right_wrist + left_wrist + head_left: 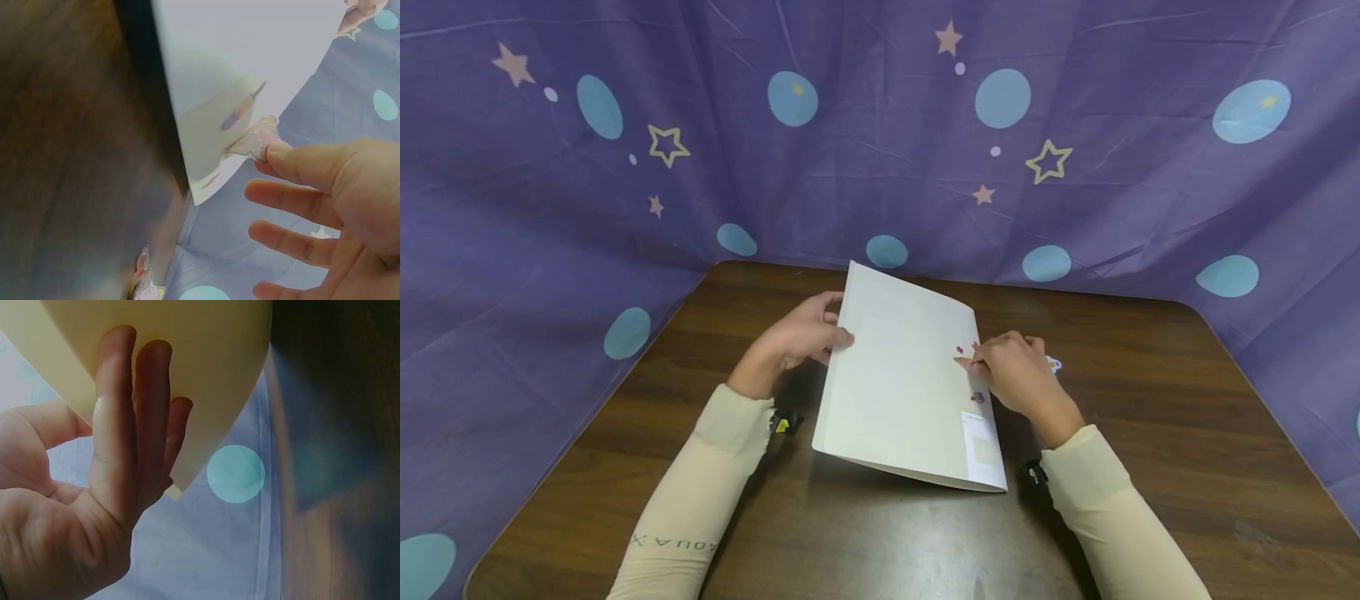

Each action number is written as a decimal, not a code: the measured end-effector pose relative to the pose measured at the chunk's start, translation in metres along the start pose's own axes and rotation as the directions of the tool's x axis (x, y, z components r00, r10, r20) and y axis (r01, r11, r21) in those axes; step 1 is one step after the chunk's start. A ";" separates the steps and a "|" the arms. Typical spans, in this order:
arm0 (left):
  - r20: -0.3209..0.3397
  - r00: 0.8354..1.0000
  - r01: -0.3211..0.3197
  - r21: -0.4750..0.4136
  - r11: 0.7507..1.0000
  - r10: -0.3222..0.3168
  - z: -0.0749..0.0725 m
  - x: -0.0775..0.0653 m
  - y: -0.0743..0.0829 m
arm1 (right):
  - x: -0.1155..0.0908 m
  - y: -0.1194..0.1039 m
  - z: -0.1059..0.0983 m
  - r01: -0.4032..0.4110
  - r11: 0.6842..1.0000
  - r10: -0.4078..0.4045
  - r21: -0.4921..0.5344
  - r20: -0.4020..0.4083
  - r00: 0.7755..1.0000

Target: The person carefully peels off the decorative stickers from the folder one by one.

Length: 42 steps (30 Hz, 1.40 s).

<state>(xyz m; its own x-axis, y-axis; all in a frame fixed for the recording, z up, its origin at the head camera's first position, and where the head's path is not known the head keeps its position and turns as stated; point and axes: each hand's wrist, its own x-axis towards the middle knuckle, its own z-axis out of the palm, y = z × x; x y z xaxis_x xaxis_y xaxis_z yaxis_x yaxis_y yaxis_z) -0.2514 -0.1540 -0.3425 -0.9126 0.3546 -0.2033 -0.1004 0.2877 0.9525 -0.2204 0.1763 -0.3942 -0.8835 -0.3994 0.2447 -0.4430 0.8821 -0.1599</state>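
A white folder (895,375) is held tilted above the table, its lower edge bowed. My left hand (801,333) grips its left edge, thumb in front; the left wrist view shows the other fingers (112,406) behind the sheet. At the right edge, my right hand (1018,375) pinches a small clear-edged sticker (257,139) with pink print between thumb and index finger, against the folder's face. Its other fingers are spread apart. Small coloured prints or stickers (977,397) show nearby on the folder, above a pale label (982,446) in its lower right corner.
More cut-out stickers (147,284) lie on the brown wooden table (1150,400), just beyond my right hand; the hand partly hides them in the head view. A purple curtain (887,150) with stars and blue dots hangs round the table's back and sides.
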 end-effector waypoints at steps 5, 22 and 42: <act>0.003 1.000 -0.001 0.004 1.000 0.001 0.000 0.000 0.000 | 0.000 0.004 -0.003 -0.008 1.000 0.008 -0.006 -0.005 1.000; -0.004 1.000 0.008 0.006 1.000 -0.008 0.001 0.001 0.000 | -0.002 0.024 -0.016 0.008 1.000 -0.008 0.018 -0.030 1.000; 0.001 1.000 0.011 0.009 1.000 -0.011 0.001 -0.001 0.002 | -0.013 0.062 -0.039 -0.146 0.986 0.147 0.084 0.001 0.989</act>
<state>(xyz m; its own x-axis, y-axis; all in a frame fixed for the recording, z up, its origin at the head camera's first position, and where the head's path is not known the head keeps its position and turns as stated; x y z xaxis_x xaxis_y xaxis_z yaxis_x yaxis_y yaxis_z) -0.2505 -0.1525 -0.3412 -0.9110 0.3527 -0.2139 -0.1068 0.2990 0.9482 -0.2300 0.2459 -0.3703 -0.9391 -0.2661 0.2175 -0.3203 0.9069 -0.2737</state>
